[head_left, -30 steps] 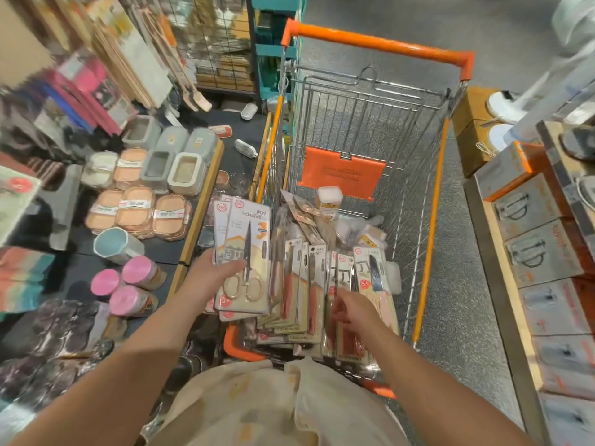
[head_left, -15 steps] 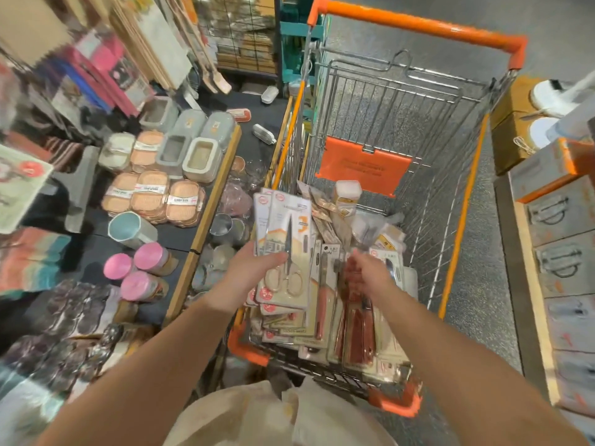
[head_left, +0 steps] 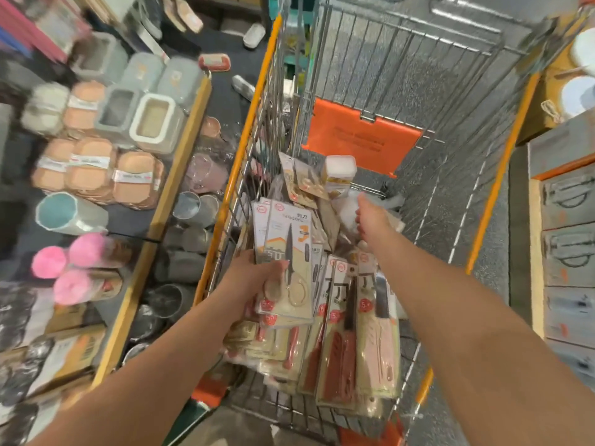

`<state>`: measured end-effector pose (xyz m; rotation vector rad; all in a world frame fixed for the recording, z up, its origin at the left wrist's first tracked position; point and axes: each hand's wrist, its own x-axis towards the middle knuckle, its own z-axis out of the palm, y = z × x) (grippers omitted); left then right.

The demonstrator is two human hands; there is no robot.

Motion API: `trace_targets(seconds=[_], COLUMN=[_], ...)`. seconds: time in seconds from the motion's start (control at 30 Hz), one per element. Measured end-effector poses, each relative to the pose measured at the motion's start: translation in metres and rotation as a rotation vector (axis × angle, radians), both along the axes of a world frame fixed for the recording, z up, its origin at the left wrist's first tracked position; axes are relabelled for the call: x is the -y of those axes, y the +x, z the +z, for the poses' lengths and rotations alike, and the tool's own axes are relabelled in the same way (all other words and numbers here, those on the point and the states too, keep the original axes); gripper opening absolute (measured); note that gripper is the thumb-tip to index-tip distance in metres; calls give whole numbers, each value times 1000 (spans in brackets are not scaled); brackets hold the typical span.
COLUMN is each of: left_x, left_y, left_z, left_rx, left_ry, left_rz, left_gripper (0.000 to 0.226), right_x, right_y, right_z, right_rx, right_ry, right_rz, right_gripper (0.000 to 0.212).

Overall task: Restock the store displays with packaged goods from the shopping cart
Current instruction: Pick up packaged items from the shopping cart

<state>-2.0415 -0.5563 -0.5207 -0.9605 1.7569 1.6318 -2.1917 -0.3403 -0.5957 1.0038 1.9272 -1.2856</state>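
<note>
Orange-trimmed wire shopping cart (head_left: 492, 201) stands in a store aisle as a person gathers packaged goods for the displays. The left hand (head_left: 254, 278) grips a small stack of carded scissors packs (head_left: 286, 262), thumb across the front card, held upright just above the cart's near-left corner. The right hand (head_left: 370, 217) reaches deeper toward the middle of the basket, over crumpled clear packaging beside a small white box (head_left: 339, 170); whether its fingers are closed on anything cannot be told from here. More carded knife packs (head_left: 354, 342) lie heaped along the near end of the cart, touching and overlapping one another. Just beside the cart's left wall runs a display shelf (head_left: 161, 201) with a yellow wooden edge, carrying peach lidded containers (head_left: 93, 172) and pink-capped cups (head_left: 64, 268). By the look of it, the picking step is in hand, with nothing yet placed on a shelf. The next move likely calls for the right hand to select another pack, add it to the left hand's stack without spilling the cards, then carry the bundle to its matching display.
</note>
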Motion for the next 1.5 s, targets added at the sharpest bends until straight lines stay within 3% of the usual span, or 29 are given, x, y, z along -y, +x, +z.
trace_targets(seconds=[0.17,0.23,0.4,0.47,0.57,0.7,0.8,0.87,0.97,1.07,1.2,1.5], left_x=[6,9,5,3,3,4,2,2,0,-7,-12,26], left_y=[-8,-8,-5,-4,-3,-1,1,3,6,6,7,10], left_z=[-8,-14,-16,-15,-14,-14,-8,-5,7,26,64,162], left_rx=[18,43,56,58,75,108,68,51,18,-59,-204,-526], left_ry=[57,75,18,20,38,74,82,91,102,101,83,87], left_rz=[51,84,56,53,77,100,85,85,126,97,116,368], left_gripper=[29,42,31,24,25,40,67,71,33,36,16,22], right_x=[4,11,17,14,13,-4,-18,-24,-28,-30,-26,42], right_y=[-15,-14,-17,-16,-10,-8,0,8,21,27,25,55], right_z=[-36,-36,-50,-62,-40,-46,-36,-19,12,54,120,253], right_rx=[103,140,280,321,297,249,241,201,130,18,-159,-428], right_ry=[2,-43,-102,-82,-131,-116,-224,-245,-258,-247,-293,-538], right_rz=[42,54,124,202,160,42,-95,-112,-88,-24,23,235], right_gripper=[71,67,44,50,37,34,25,20,13,11,11,11])
